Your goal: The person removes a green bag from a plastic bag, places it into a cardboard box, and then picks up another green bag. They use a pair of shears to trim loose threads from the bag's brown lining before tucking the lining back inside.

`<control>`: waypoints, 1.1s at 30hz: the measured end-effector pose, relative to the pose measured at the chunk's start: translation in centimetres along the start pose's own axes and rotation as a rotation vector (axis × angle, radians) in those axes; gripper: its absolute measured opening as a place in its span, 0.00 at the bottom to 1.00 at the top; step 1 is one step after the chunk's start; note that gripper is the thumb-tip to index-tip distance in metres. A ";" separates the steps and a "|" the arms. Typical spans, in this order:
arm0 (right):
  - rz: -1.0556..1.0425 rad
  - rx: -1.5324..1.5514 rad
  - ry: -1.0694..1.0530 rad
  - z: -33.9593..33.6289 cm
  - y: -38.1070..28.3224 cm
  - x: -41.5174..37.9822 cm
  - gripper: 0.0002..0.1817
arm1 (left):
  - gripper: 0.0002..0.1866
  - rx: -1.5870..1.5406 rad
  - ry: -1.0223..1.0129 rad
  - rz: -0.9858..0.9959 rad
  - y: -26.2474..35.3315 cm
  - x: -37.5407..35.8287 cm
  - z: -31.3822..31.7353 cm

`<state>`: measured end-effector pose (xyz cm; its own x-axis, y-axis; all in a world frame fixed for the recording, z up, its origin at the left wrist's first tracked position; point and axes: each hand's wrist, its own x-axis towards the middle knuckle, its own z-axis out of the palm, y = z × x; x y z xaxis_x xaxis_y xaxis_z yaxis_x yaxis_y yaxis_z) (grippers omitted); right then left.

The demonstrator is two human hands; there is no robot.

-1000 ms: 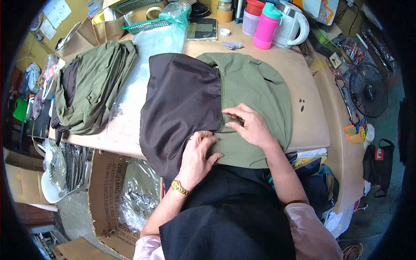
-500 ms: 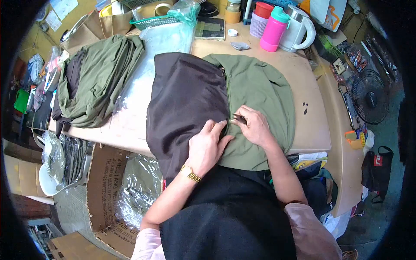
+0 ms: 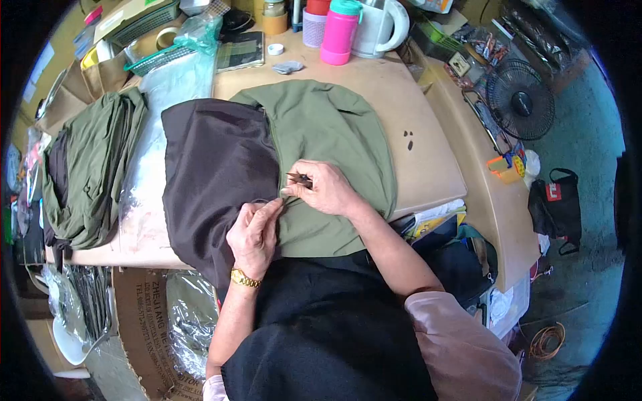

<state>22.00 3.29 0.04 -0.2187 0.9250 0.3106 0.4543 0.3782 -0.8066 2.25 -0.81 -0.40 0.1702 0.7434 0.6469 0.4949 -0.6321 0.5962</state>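
A cloth piece lies on the table in front of me, with a dark brown panel (image 3: 210, 150) on the left and an olive green panel (image 3: 334, 130) on the right. A seam (image 3: 273, 137), perhaps with a zipper, runs between the panels. My left hand (image 3: 253, 230), with a gold watch at the wrist, pinches the cloth at the lower part of this seam. Just above it, my right hand (image 3: 324, 189) is closed around small dark thread snips (image 3: 300, 179), whose tips point left over the seam. Its fingertips touch the green cloth.
A pile of green cloth pieces (image 3: 97, 167) lies at the left, beside clear plastic sheeting (image 3: 157, 127). At the back stand a pink bottle (image 3: 339, 33) and a kettle (image 3: 376, 30). An open cardboard box (image 3: 137, 321) sits below the table edge; a fan (image 3: 520, 100) is at right.
My view has swung to the right, so everything sits further left. My left fingers have drawn together into a pinch at the seam. The snips stay in my right hand.
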 end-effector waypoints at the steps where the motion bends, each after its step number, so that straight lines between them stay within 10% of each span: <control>1: 0.009 -0.030 -0.027 -0.3 -0.5 0.0 0.10 | 0.07 -0.019 0.030 0.036 -0.1 0.1 0.1; 2: 0.015 -0.056 -0.057 -0.3 -0.7 0.1 0.09 | 0.07 -0.018 0.027 0.039 0.3 -0.1 0.1; 4: 0.046 0.041 -0.064 -0.2 -0.5 0.1 0.09 | 0.04 -0.543 0.017 -0.647 1.6 -0.3 -0.4; 11: 0.107 0.218 0.152 -0.1 -2.5 -0.6 0.19 | 0.10 -1.088 -0.080 -0.947 -0.5 -1.1 -1.5; 33: -0.277 -0.371 0.176 1.8 -7.3 -3.2 0.07 | 0.17 -0.905 -0.109 -0.680 0.7 -2.1 -0.6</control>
<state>17.77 -2.46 4.03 -0.2396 0.7679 0.5941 0.6838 0.5679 -0.4582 1.73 -2.96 -1.05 0.1967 0.9797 0.0393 -0.2761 0.0169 0.9610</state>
